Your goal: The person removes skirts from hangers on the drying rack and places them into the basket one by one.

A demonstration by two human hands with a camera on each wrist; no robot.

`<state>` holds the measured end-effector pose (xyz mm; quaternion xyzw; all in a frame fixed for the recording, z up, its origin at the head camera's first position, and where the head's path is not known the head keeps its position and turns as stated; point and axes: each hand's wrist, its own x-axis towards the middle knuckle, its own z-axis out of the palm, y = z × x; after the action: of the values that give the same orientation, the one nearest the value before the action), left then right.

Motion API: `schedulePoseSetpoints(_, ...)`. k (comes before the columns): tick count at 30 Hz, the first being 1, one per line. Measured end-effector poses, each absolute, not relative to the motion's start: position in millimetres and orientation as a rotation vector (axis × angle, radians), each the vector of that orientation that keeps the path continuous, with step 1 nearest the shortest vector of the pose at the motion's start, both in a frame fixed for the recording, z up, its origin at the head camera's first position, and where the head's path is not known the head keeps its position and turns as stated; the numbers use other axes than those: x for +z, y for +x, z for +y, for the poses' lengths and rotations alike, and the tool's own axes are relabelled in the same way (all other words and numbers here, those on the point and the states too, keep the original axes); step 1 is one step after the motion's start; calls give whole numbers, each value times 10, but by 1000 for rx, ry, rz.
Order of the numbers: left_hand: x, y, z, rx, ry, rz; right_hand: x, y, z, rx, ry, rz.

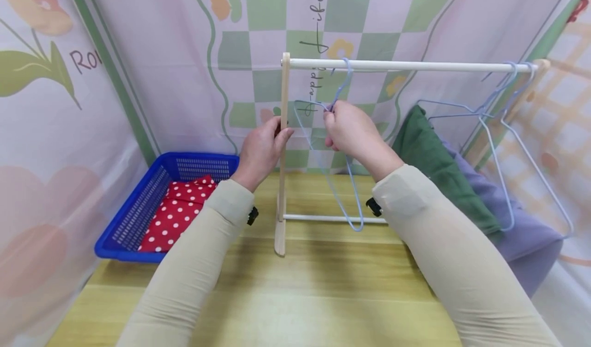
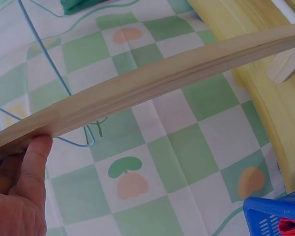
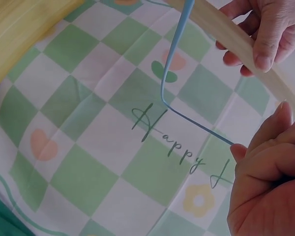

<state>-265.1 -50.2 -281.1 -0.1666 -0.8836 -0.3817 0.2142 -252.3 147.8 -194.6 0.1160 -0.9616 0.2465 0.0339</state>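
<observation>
My left hand (image 1: 262,149) grips the wooden upright (image 1: 283,172) at the left end of a small clothes rack, thumb on one side and fingers on the other. The left wrist view shows the same upright (image 2: 152,83) pinched by the hand (image 2: 22,191). My right hand (image 1: 351,131) holds a blue clothes hanger (image 1: 342,88) near its neck. The hanger's hook loops over the white top rail (image 1: 415,65), and its body hangs turned below the hand. In the right wrist view the right hand (image 3: 273,182) has curled fingers at the hanger's arm (image 3: 199,123); part of the grip is hidden.
A blue basket (image 1: 124,208) with a folded red polka-dot cloth (image 1: 177,213) stands left of the rack. More blue hangers (image 1: 496,167) hang at the rail's right end. Behind them lie a green cloth (image 1: 438,172) and a purple cloth (image 1: 531,234). The rack stands on a wooden table (image 1: 286,306).
</observation>
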Motion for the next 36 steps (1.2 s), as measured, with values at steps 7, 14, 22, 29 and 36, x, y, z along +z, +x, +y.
schedulePoseSetpoints(7,-2827,-2660,-506,-1048,-458,-2429,-1945,-2522,1383,754,376,-2970)
schedulePoseSetpoints(14,-2828,-2664,-501,-1044,-457,-2419,-1946,-2510,1319,778,373,-2960)
schedulePoseSetpoints(22,-2844,-2655,-502,-1040,-451,-2425,-1950,-2487,1267,826,366,-2950)
schedulePoseSetpoints(29,-2858,-2659,-495,-1050,-445,-2413,-1945,-2468,1278,886,365,-2935)
schedulePoseSetpoints(36,-2858,-2660,-494,-1037,-428,-2407,-1940,-2443,1336,959,338,-2921)
